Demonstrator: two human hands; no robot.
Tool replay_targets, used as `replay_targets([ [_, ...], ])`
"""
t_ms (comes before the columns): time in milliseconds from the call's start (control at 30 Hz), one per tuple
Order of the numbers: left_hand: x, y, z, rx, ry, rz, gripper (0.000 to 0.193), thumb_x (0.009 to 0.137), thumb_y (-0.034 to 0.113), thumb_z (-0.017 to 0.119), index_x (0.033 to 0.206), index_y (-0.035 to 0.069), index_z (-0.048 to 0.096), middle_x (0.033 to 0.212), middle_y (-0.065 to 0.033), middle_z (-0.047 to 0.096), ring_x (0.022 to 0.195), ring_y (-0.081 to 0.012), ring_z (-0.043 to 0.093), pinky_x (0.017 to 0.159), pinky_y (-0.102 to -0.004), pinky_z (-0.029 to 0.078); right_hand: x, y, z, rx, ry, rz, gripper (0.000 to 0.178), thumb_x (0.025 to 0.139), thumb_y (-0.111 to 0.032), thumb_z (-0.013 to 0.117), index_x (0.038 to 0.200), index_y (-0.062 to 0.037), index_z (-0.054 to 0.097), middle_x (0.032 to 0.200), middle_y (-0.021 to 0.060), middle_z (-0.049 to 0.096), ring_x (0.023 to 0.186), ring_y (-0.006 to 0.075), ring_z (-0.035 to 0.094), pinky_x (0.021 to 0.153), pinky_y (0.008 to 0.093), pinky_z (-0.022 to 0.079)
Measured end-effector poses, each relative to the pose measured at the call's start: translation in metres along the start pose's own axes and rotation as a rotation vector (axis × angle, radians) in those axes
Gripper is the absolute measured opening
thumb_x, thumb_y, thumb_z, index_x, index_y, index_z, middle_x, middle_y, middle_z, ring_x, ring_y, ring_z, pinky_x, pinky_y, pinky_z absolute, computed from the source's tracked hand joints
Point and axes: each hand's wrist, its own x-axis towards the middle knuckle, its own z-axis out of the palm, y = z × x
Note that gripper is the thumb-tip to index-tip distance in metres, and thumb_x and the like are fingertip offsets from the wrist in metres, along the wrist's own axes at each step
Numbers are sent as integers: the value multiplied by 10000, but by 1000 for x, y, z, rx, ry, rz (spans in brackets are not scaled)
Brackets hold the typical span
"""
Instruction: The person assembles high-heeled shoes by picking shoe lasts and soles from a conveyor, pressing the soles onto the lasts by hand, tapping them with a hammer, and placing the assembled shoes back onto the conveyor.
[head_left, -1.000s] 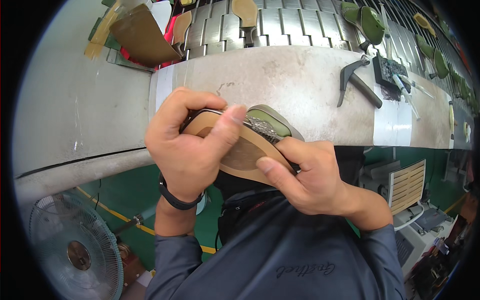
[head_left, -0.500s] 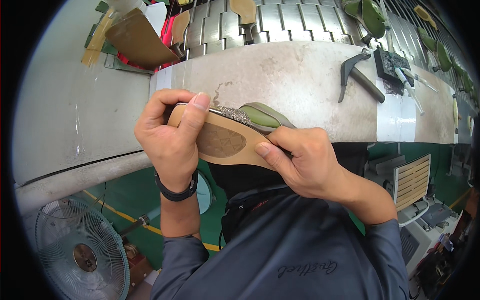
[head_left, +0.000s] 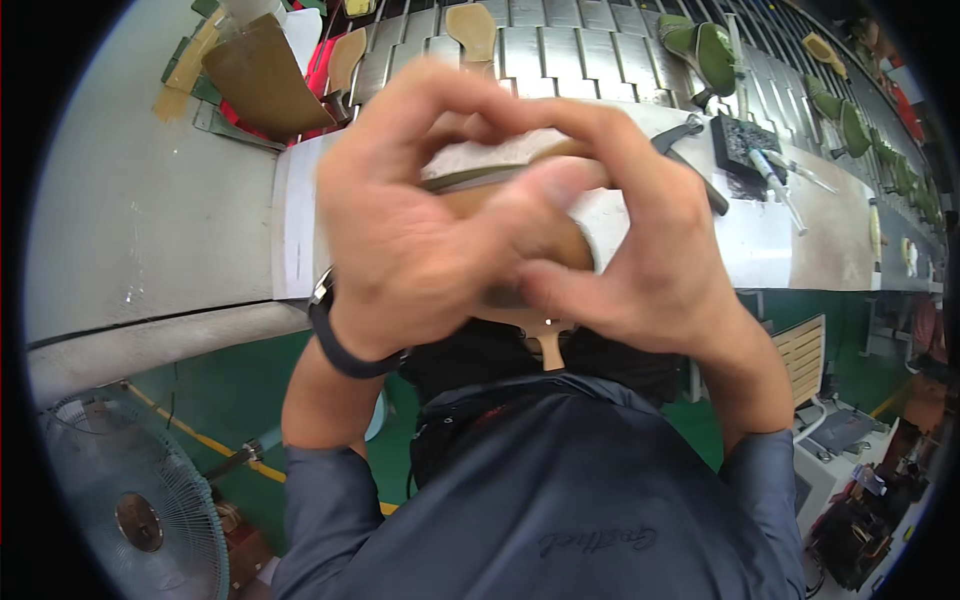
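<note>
Between my two hands is a heeled shoe [head_left: 572,243], blurred by motion, with brown and olive parts showing. Its tan heel [head_left: 550,347] points down toward my body. My left hand [head_left: 405,245], with a black watch strap at the wrist, curls over the shoe's left side, thumb lying across it. On the other side my right hand [head_left: 645,240] pinches the shoe, fingers over the far edge and thumb on the near side. Much of the shoe is hidden behind my fingers.
On the pale bench [head_left: 215,240] at right lie a hammer [head_left: 716,198], partly hidden, and a black block [head_left: 742,145] with slim white tools [head_left: 785,192]. Beyond, a slatted metal conveyor [head_left: 560,60] carries green shoes [head_left: 715,60] and tan soles [head_left: 472,32]. A fan [head_left: 140,510] stands lower left.
The shoe has turned from lying lengthwise with its patterned sole facing me to heel pointing toward my body. Both hands have moved up and closer together, still gripping it.
</note>
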Motion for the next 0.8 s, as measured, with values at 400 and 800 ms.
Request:
replay_targets([
  [400, -110, -125, 60, -614, 537, -583, 743, 1163, 544, 216, 1263, -41, 663, 1214, -149, 708, 1135, -186, 641, 1027, -345, 471, -147, 78, -30, 943, 396, 910, 479, 1059, -293, 490, 1440, -3, 502, 1309, 195, 669, 1149, 304, 713, 846, 487, 641],
  [800, -55, -113, 17, -179, -20, -211, 824, 1141, 595, 215, 988, -45, 710, 1006, -152, 711, 956, -217, 670, 912, -346, 525, -56, 15, 12, 9, -62, 345, 498, 824, -36, 823, 1303, -50, 688, 940, 91, 725, 754, 160, 678, 650, 300, 531],
])
